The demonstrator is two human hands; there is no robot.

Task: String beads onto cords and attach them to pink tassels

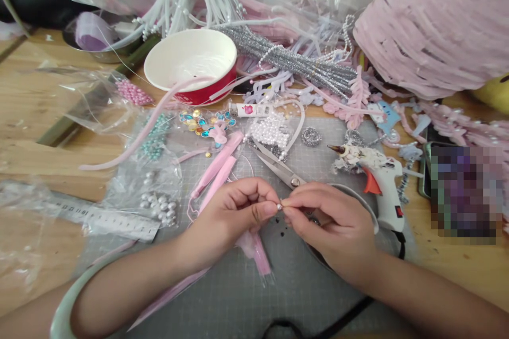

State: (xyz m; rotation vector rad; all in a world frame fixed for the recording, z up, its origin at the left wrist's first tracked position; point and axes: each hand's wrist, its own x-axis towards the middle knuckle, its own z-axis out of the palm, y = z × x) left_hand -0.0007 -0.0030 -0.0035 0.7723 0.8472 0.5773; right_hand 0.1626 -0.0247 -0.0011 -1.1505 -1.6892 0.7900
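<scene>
A small silvery pearl bead sits between the fingertips of both hands, above the mat. My left hand is closed, pinching the bead with thumb and forefinger. From the other side, my right hand also pinches at it; whether a thread or wire runs through is too small to tell. Pink ribbon strips pass behind and under my left hand, and a pink end hangs below it. Open scissors lie just beyond the fingertips, their handles partly hidden by my right hand.
A glue gun and a phone lie at the right. White beads, bagged silver beads and a steel ruler are on or by the cutting mat. Behind stand a red-white bowl and pipe cleaners.
</scene>
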